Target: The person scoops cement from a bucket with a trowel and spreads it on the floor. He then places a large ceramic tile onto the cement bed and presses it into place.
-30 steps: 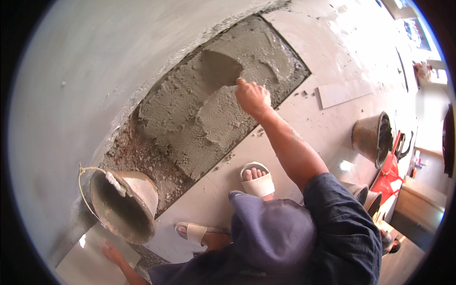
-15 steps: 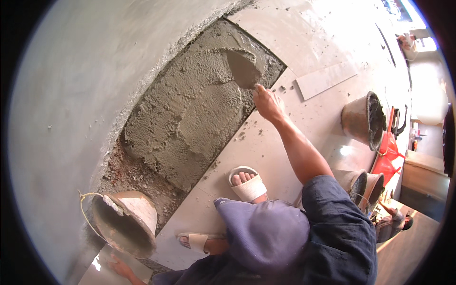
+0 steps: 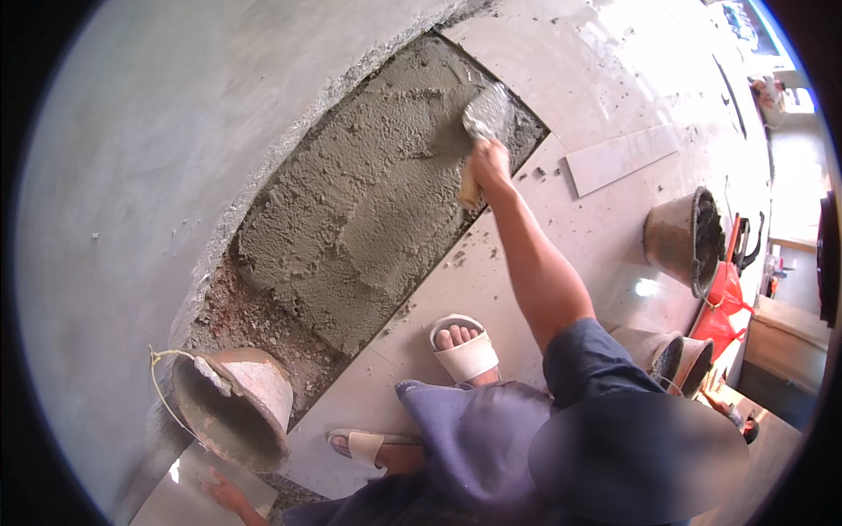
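Note:
My right hand (image 3: pixel 489 165) is closed round the wooden handle of a pointing trowel (image 3: pixel 488 110). The blade rests against the wet grey mortar (image 3: pixel 351 193) near the far right corner of the bed, its wet face showing. The mortar is spread in a long patch between the wall and the floor tiles, rough and ridged on top. At the lower left my left hand (image 3: pixel 230 495) lies on a pale tile (image 3: pixel 189 500), fingers stretched out. Just above it a tilted bucket (image 3: pixel 263 386) with a wire handle stands on the patch's near end.
A narrow tile strip (image 3: pixel 623 159) lies on the light tiled floor (image 3: pixel 517 254) among mortar crumbs. A mortar-filled bucket (image 3: pixel 671 232) and two more buckets (image 3: pixel 653 346) stand to the right by a red plastic bag (image 3: pixel 724 302). A plastered wall (image 3: pixel 158 158) borders the left side.
My right hand has turned the trowel, so the blade's other face and the handle now show. The blade has shifted slightly right. My left hand has hardly moved.

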A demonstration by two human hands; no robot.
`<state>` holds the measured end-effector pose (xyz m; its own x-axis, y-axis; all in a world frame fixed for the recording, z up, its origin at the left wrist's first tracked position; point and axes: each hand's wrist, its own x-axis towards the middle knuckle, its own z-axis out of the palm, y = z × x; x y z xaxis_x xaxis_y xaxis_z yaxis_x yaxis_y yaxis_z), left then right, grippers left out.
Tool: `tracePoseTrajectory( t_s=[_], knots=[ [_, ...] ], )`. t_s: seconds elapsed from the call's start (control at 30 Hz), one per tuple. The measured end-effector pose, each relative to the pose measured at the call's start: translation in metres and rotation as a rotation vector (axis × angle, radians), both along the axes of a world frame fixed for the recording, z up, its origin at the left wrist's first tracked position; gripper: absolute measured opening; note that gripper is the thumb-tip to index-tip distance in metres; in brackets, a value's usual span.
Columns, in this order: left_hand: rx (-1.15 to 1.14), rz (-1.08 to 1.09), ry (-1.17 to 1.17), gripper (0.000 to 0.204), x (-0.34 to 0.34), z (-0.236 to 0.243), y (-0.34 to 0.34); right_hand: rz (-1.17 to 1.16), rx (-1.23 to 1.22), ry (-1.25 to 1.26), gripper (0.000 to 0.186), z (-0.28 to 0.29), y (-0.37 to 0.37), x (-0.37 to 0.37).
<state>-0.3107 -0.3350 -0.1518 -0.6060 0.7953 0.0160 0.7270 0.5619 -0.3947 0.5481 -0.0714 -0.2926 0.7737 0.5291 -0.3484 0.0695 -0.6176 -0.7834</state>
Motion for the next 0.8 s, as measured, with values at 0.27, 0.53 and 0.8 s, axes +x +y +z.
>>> tracePoseTrajectory(
  t_s=[0.27,0.53,0.8],
  knots=[
    [-0.055,0.091,-0.017,0.072,0.007,0.002,-0.003,0.458,-0.393,-0.275,0.043,0.038,0.052,-0.006],
    [-0.046,0.003,0.001,0.076,0.009,0.005,0.0,0.251,-0.208,0.105,0.039,0.057,-0.093,-0.018],
    [-0.01,-0.007,-0.052,0.073,0.013,-0.001,0.026,0.239,-0.087,0.107,0.044,0.062,-0.095,0.022]
  ],
)
